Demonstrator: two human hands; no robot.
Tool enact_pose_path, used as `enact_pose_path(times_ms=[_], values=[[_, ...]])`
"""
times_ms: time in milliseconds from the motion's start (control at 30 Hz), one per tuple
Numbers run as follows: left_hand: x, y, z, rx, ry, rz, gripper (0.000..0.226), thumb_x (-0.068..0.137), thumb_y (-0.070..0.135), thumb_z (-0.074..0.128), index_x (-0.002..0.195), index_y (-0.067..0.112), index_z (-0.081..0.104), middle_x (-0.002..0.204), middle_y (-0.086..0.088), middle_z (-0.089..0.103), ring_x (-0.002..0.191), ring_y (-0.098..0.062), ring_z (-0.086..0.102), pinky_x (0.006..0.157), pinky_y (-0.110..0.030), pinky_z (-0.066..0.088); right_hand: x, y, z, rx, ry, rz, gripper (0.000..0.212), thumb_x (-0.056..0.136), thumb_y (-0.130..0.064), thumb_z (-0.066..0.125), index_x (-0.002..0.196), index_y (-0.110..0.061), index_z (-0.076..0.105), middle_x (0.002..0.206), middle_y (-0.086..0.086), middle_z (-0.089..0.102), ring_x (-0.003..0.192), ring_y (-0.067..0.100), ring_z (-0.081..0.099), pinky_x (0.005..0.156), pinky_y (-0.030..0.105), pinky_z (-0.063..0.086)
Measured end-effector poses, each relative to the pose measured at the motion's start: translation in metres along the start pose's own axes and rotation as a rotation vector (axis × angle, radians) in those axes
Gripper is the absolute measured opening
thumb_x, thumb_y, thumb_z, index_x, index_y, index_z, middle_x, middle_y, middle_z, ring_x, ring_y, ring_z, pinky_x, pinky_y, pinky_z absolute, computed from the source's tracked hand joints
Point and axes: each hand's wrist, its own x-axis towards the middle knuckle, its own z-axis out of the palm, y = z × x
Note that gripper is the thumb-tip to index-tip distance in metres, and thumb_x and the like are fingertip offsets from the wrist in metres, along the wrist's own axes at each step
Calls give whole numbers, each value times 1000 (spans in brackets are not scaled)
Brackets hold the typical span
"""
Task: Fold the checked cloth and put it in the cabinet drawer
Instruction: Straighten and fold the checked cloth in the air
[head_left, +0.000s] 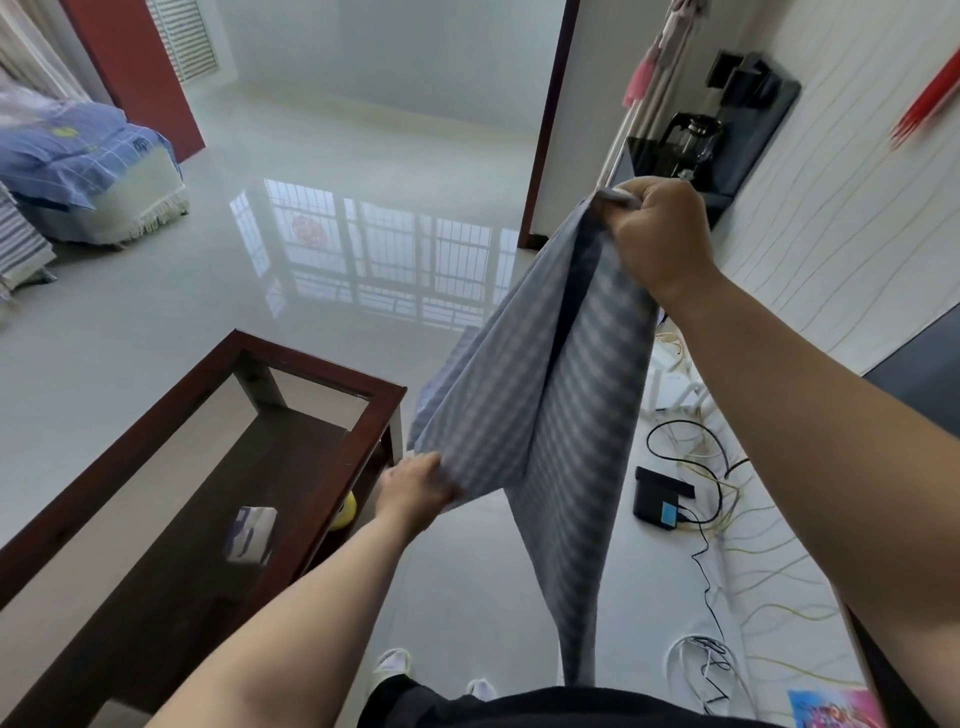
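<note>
Above a glossy tiled floor (363, 171), the checked cloth (561, 389) hangs lengthwise: right hand (660, 234) pinching its top, left hand (418, 486) gripping a lower corner.

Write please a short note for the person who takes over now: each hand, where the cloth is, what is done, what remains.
Right hand: raised, grips the top of the checked cloth.
Left hand: lower, its fingers pinch a bottom corner.
Cloth: hangs in the air between the hands, beside the coffee table, loosely doubled.
Done: cloth picked up, fold started.
Left: finish folding, put it in the cabinet drawer; no drawer is in view.
</note>
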Motion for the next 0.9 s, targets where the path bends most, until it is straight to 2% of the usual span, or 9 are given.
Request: enact_pose_path(times_ms=[67, 133, 267, 433, 533, 600, 700, 767, 900], values=[[-7, 4, 9, 66, -34, 23, 27, 86, 46, 58, 95, 20, 56, 103, -4, 68, 101, -29, 60, 74, -33, 31, 3, -3, 3, 44, 8, 29, 43, 88, -25, 58, 48, -24, 44, 43, -9, 37, 41, 9, 33, 47, 24, 31], [-17, 2, 24, -24, -73, -18, 27, 90, 39, 53, 111, 23, 57, 107, -7, 68, 103, -33, 59, 73, -32, 34, 6, -5, 6, 77, 11, 44, 47, 87, -27, 58, 46, -20, 37, 40, -7, 30, 40, 9, 27, 46, 26, 27], [-23, -17, 36, -511, -140, -209, 22, 97, 20, 44, 117, 15, 52, 116, -11, 62, 102, -26, 56, 81, -33, 42, 14, -4, 16, 101, 9, 86, 44, 84, -26, 58, 48, -18, 35, 46, -4, 27, 46, 12, 25, 48, 28, 25], [-20, -59, 22, -543, 51, -337, 16, 93, 9, 50, 90, 13, 66, 92, -12, 69, 89, -31, 62, 73, -32, 44, 22, 15, 22, 35, 8, 171, 36, 84, -15, 52, 49, -14, 40, 47, 1, 32, 42, 11, 29, 48, 27, 27], [-26, -77, 3, -339, 355, -370, 21, 85, 3, 57, 101, 10, 70, 99, -12, 69, 93, -36, 59, 84, -44, 46, 22, 29, 23, -43, -9, 209, 35, 84, -12, 49, 51, -13, 40, 49, 2, 35, 47, 17, 33, 49, 29, 29], [-29, -86, -12, -172, 551, -294, 17, 83, 5, 65, 99, 5, 71, 96, -16, 69, 93, -39, 55, 81, -46, 41, 20, 38, 24, -142, -33, 227, 38, 88, -15, 49, 51, -13, 40, 52, 3, 41, 52, 21, 41, 50, 31, 31], [-33, -97, -42, -11, 713, -202, 24, 82, 18, 56, 92, 3, 72, 86, -19, 68, 86, -42, 55, 76, -47, 39, 16, 56, 27, -296, -77, 232, 27, 92, -23, 47, 73, -10, 62, 79, 15, 63, 77, 33, 59, 63, 30, 37], [-30, -108, -64, 162, 651, -167, 25, 83, 16, 51, 94, 8, 71, 87, -17, 68, 92, -39, 55, 85, -49, 37, 11, 69, 32, -406, -130, 199, 27, 93, -24, 44, 97, -13, 68, 98, 18, 67, 91, 38, 61, 69, 33, 40], [-24, -135, -99, 596, 179, -294, 27, 88, 13, 45, 105, 28, 60, 104, -1, 68, 126, -22, 48, 113, -51, 9, 0, 83, 40, -532, -229, 52, 31, 94, -22, 42, 114, -21, 65, 107, 16, 68, 96, 39, 62, 74, 35, 43]])
